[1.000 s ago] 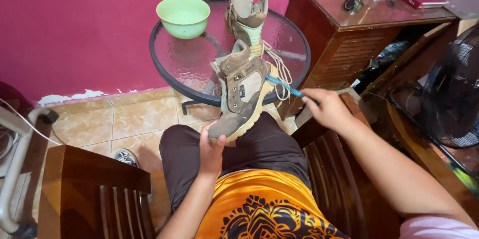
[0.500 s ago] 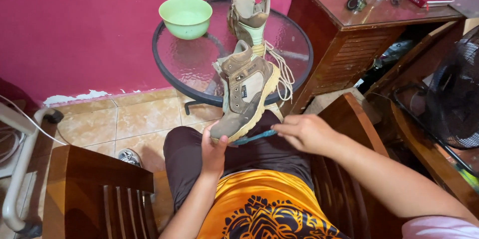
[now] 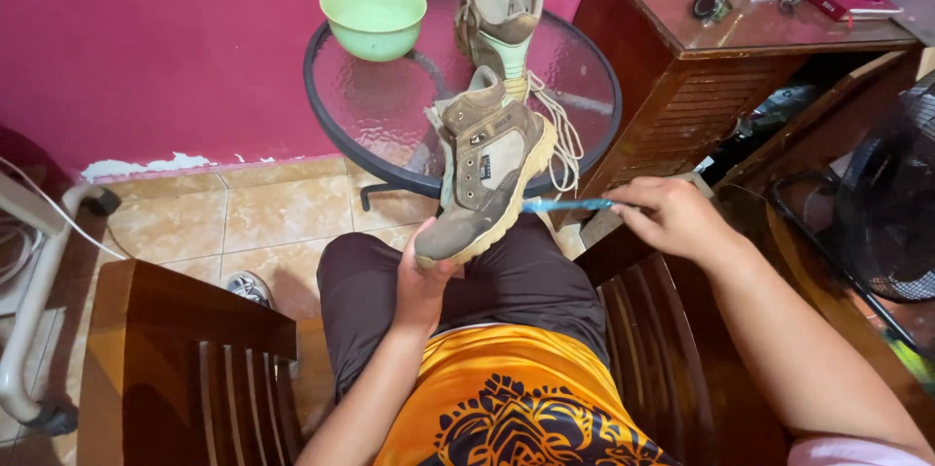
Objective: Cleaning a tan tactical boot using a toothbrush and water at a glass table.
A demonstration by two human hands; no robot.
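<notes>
A tan and brown ankle boot (image 3: 487, 174) with a light rubber sole is propped toe-down over my lap. My left hand (image 3: 421, 281) grips its toe end from below. My right hand (image 3: 672, 218) pinches the handle of a thin blue brush (image 3: 565, 204), its tip lying against the boot's sole edge on the right side. A second matching boot (image 3: 502, 23) stands upright on the round glass table (image 3: 390, 106) just behind, its pale laces hanging down.
A light green bowl (image 3: 373, 13) sits on the glass table's left side. A dark wooden cabinet (image 3: 701, 76) with small items on its glass top stands to the right. Wooden chair arms (image 3: 185, 330) flank my legs. A black fan (image 3: 886, 203) is at far right.
My right hand with the blue brush dropped from the boot's upper right side to near the toe, then swung back up right to the sole edge. The left hand kept holding the toe.
</notes>
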